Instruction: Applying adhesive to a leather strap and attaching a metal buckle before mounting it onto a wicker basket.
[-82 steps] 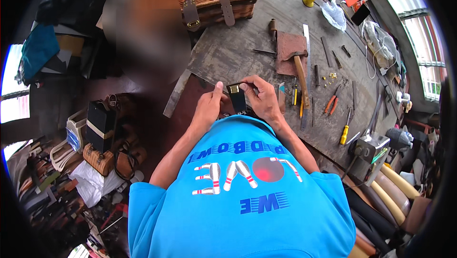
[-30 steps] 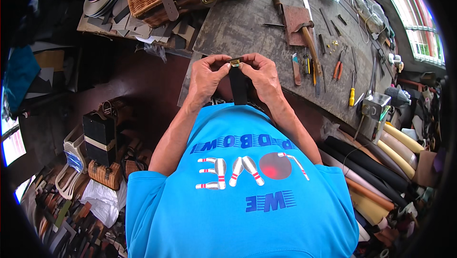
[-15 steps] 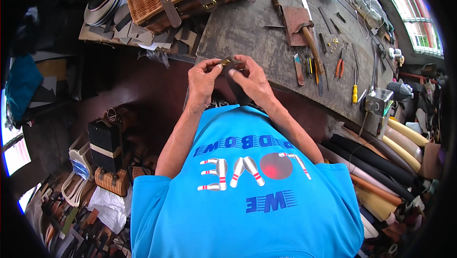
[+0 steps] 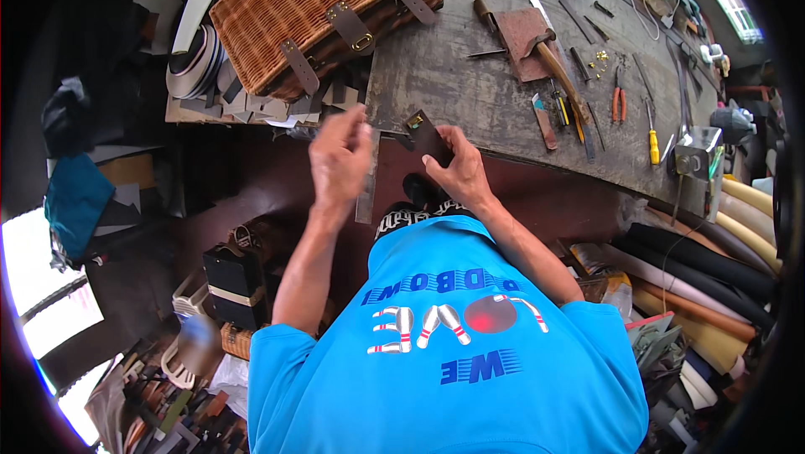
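My right hand (image 4: pixel 459 171) pinched the dark leather strap (image 4: pixel 429 139) with its brass buckle at the workbench (image 4: pixel 470 93) edge; my left hand (image 4: pixel 340 156), at nine o'clock of it, hung loosely curled, empty. One-handed, the strap could have slipped off the edge.

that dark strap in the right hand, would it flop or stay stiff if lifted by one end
The strap probably stays fairly stiff: it juts straight up from the right hand without drooping. It looks light, pinched in fingers alone. The brass fitting at its tip may weight that end slightly.
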`<state>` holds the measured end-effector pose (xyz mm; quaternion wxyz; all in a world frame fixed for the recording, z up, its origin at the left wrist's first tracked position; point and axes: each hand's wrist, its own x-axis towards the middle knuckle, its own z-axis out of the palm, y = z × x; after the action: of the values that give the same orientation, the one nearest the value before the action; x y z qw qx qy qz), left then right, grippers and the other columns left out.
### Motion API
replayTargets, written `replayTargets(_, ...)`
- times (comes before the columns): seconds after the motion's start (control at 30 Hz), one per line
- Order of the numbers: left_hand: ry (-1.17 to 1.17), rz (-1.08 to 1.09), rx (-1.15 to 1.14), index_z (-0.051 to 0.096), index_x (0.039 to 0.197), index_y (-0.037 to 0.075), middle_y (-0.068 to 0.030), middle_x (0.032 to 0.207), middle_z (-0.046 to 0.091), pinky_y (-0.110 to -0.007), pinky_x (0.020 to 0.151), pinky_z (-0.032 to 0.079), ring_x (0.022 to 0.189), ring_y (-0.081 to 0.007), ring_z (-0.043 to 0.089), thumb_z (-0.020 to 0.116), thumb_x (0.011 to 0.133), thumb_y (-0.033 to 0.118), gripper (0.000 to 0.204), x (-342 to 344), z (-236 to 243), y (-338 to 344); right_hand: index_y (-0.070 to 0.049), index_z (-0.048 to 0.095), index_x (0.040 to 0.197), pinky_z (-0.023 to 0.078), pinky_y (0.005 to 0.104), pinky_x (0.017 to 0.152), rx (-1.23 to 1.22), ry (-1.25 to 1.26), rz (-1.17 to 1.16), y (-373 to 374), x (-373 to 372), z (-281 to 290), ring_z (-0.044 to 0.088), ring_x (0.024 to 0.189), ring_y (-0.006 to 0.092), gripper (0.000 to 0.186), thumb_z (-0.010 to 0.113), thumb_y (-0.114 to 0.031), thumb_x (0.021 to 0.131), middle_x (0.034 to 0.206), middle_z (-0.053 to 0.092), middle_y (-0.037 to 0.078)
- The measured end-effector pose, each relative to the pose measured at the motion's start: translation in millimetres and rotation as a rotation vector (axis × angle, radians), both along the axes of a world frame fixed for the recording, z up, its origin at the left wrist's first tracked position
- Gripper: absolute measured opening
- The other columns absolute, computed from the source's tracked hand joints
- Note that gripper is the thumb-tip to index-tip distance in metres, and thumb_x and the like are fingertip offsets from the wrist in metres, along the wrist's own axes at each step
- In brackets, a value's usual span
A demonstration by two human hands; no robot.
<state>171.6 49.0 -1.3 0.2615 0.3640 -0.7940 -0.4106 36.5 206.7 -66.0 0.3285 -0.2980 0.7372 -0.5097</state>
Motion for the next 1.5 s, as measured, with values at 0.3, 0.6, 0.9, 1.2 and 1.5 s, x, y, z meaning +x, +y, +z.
replayTargets(0.3,-0.239,-0.457,-0.751,0.072,0.103,0.006,-0.0121,0.108,0.067,-0.038,0.093,0.049,0.109,-0.0303,0.061,0.069,0.085,0.007,0.018,-69.4,50.9,-140.3,0.003,0.053,0.124,0.047,0.0366,0.095,-0.097,-0.212,0.016,-120.8,-58.2,-42.1,0.062,0.106,0.0273,0.053,0.074,-0.018,0.081,0.112,0.064,0.018)
replayTargets(0.6,-0.360,-0.679,-0.748,0.070,0.103,0.011,-0.0106,0.131,0.057,-0.043,0.105,0.046,0.127,-0.0319,0.052,0.075,0.080,0.006,0.024,-99.4,15.0,-174.5,0.004,0.052,0.127,0.049,0.0293,0.084,-0.274,-0.246,0.140,-130.6,-61.6,-12.8,0.061,0.092,0.0168,0.049,0.071,-0.016,0.087,0.102,0.064,0.012)
replayTargets(0.9,-0.395,-0.653,-0.699,0.067,0.102,0.008,-0.0127,0.136,0.054,-0.042,0.106,0.045,0.129,-0.0348,0.050,0.077,0.075,0.003,0.029,-100.3,12.0,-170.9,0.000,0.054,0.125,0.048,0.0275,0.079,-0.293,-0.393,0.189,-134.6,-71.1,-18.6,0.059,0.087,0.0117,0.041,0.068,-0.014,0.089,0.098,0.063,0.006)
replayTargets(1.2,-0.449,-0.520,-0.711,0.041,0.143,0.005,-0.0200,0.153,0.036,-0.048,0.117,0.029,0.142,-0.0407,0.033,0.079,0.070,0.015,0.084,-113.6,-12.2,-185.2,-0.002,0.058,0.116,0.048,0.0310,0.081,-0.438,-0.448,0.072,-185.4,-68.2,-96.8,0.061,0.089,0.0165,0.026,0.062,-0.006,0.091,0.096,0.065,0.009)
replayTargets(1.5,-0.630,-0.598,-0.963,0.040,0.147,0.004,-0.0189,0.151,0.041,-0.043,0.109,0.035,0.130,-0.0367,0.045,0.078,0.063,0.023,0.094,-122.0,-3.9,-189.1,-0.004,0.053,0.104,0.047,0.0462,0.064,-0.394,-0.338,-0.042,-185.4,-63.8,-99.5,0.064,0.071,0.0407,0.027,0.070,-0.013,0.085,0.078,0.063,0.023)
